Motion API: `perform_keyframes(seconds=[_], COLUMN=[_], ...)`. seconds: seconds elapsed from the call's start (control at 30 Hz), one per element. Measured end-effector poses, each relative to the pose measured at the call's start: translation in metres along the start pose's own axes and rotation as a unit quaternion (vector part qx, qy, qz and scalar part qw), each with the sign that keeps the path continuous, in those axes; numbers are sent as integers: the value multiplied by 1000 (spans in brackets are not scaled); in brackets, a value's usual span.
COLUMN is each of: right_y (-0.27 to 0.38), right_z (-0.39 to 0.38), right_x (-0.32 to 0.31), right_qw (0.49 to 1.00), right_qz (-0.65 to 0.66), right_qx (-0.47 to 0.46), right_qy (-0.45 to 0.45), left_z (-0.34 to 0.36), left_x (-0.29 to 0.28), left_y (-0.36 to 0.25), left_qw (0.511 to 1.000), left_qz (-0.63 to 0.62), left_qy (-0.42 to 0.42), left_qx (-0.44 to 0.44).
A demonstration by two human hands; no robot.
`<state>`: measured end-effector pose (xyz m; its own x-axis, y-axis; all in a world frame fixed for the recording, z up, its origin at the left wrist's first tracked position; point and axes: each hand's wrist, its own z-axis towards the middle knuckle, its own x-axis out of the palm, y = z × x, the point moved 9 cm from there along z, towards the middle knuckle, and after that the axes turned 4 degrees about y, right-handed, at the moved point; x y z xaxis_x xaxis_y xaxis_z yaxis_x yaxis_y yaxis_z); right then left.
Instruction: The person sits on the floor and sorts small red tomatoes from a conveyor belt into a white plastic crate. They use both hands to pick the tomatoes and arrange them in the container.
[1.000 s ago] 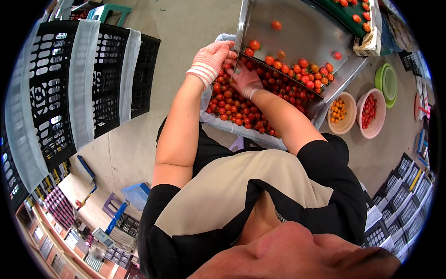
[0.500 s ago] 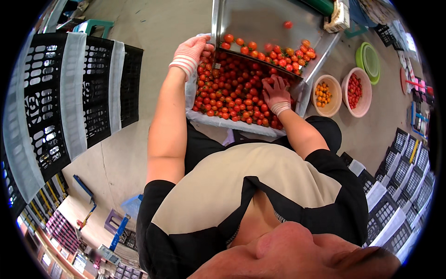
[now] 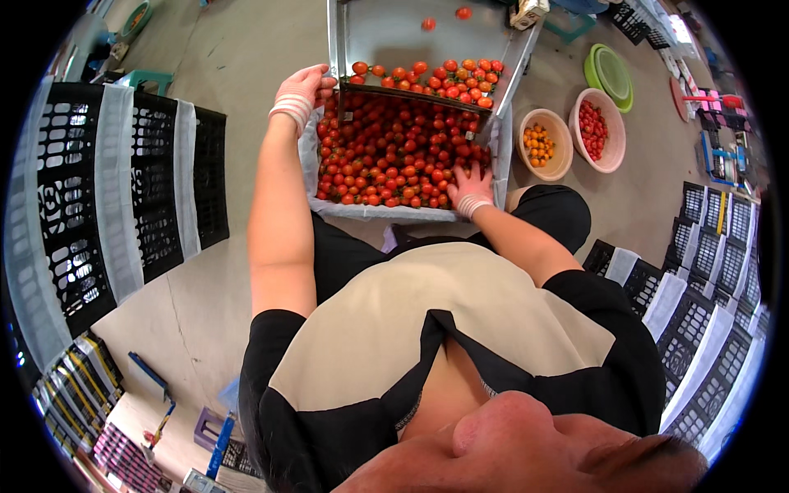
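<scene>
The crate of tomatoes [image 3: 394, 156] lies long axis left-right — the left hand [image 3: 306, 86] clasps its far-left corner, the right hand [image 3: 470, 182] rests unclenched on tomatoes.

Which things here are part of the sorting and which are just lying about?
In use: left hand on metal tray; right hand in tomato crate.
Lying about: bowls, black crates, green basins.
</scene>
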<state>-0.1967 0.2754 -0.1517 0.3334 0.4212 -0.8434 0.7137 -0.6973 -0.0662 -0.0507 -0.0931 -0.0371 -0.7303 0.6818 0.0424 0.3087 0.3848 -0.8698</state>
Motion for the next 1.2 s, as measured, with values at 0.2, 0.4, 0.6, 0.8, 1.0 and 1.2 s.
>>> perform_keyframes(seconds=[0.2, 0.4, 0.6, 0.8, 1.0, 1.2], right_y=[17, 51, 46, -45, -50, -35], right_z=[-19, -50, -16, 80, 118, 116], right_x=[50, 0, -140, -230, -213, -233], right_qw=[989, 945, 914, 846, 869, 871], right_qz=[69, 114, 252, 447, 446, 392], right_qx=[-75, -211, -317, -164, -114, -108], right_qy=[107, 224, -13, -241, -183, -276], left_z=[2, 2, -26, -43, -41, -23], left_x=[2, 0, -3, -6, -17, -35], left_y=[4, 16, 25, 45, 85, 95], left_qw=[1000, 998, 996, 995, 982, 900], left_qz=[-14, -56, -73, -50, 50, 403], left_qy=[-18, -5, -30, -35, -80, -83], left_qx=[-13, -30, -41, -81, -162, -140])
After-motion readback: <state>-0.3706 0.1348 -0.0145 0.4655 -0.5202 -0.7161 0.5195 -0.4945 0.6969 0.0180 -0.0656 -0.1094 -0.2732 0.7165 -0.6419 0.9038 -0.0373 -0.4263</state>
